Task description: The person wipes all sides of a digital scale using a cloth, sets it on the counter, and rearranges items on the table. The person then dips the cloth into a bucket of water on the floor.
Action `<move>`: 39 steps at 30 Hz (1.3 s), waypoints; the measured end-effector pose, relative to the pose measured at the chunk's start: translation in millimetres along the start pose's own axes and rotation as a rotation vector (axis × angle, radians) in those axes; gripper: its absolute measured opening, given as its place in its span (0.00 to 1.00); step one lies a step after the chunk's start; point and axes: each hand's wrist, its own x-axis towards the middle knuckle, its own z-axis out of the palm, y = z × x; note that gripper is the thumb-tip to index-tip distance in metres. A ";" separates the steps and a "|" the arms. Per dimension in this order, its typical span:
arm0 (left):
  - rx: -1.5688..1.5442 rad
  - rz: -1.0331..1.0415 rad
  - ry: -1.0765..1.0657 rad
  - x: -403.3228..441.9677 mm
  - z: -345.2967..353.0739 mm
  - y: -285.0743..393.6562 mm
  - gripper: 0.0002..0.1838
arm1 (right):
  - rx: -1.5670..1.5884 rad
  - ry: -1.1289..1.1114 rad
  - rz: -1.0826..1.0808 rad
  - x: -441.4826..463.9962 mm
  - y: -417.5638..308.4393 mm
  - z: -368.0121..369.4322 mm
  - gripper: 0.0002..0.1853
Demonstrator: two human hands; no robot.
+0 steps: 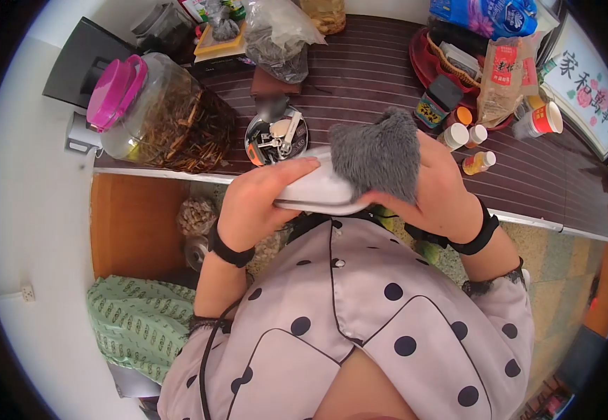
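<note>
- Here's the left hand (256, 194), closed around the left end of a white box (321, 183), thumb on top.
- And the right hand (447, 185) grips a fluffy grey cloth (377, 157), pressing it over the box's right end!
- The box sits in the air before the body, at the table's (360, 77) near edge; it looks light, stiff, perhaps slippery, best held by its rim.
- The cloth looks soft and floppy; a bunched handful suits it.
- Just beyond, left: a round dish (253, 133) of metal bits.
- Farther right, small bottles (478, 162); far left, a big jar (185, 119).
</note>
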 end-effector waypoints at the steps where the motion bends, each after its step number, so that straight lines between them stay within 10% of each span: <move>1: 0.000 0.000 0.004 1.8 -1.6 1.3 0.26 | 0.023 0.007 -0.046 1.0 -0.7 -1.2 0.19; 11: 0.349 0.416 0.185 -5.9 -20.2 8.3 0.16 | 0.171 0.007 0.403 -42.9 33.4 -16.0 0.15; 22: 0.374 0.427 0.154 9.5 -24.0 9.1 0.22 | -0.062 0.002 0.084 -37.7 2.5 -6.6 0.15; 24: 0.426 0.425 0.209 11.5 -24.2 7.9 0.22 | 0.386 0.411 0.737 -49.0 7.2 7.7 0.14; 26: 0.486 0.421 0.269 12.6 -24.3 4.5 0.23 | 0.695 0.569 0.934 -63.7 23.8 16.6 0.17; 39: 0.339 0.233 0.212 8.2 28.7 -3.9 0.30 | 1.195 0.551 1.007 -31.4 11.4 47.8 0.24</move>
